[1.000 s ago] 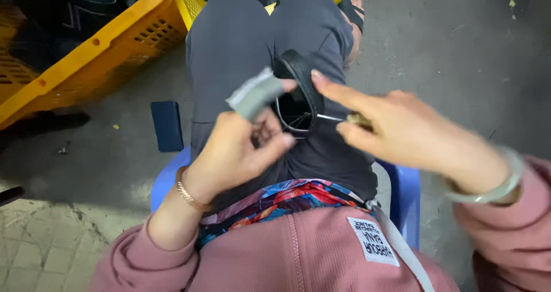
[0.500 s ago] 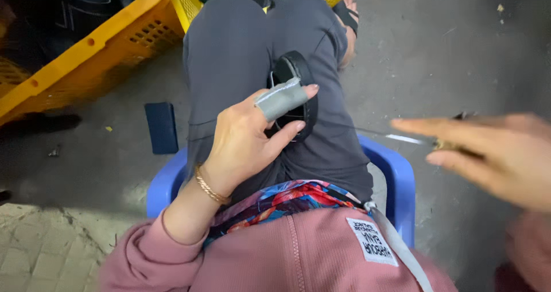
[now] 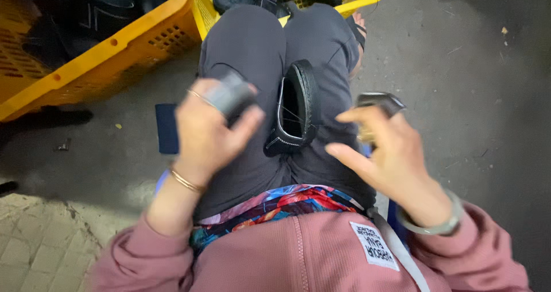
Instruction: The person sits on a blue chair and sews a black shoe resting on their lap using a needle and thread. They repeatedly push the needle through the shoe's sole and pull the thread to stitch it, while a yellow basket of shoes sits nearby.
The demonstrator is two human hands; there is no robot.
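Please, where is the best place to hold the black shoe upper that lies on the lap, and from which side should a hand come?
Probably the stitched rim of the black shoe upper, taken from the right. The piece stands wedged between the thighs with its opening facing up, so the rim's right side is exposed. The right hand is near; the left hand holds a grey piece.

Hands off the shoe piece

The left hand (image 3: 209, 134) has lifted the grey object (image 3: 232, 94) off the black shoe piece (image 3: 295, 111), now bare on the lap. The right hand (image 3: 390, 154) has swung back in, beside the thigh.
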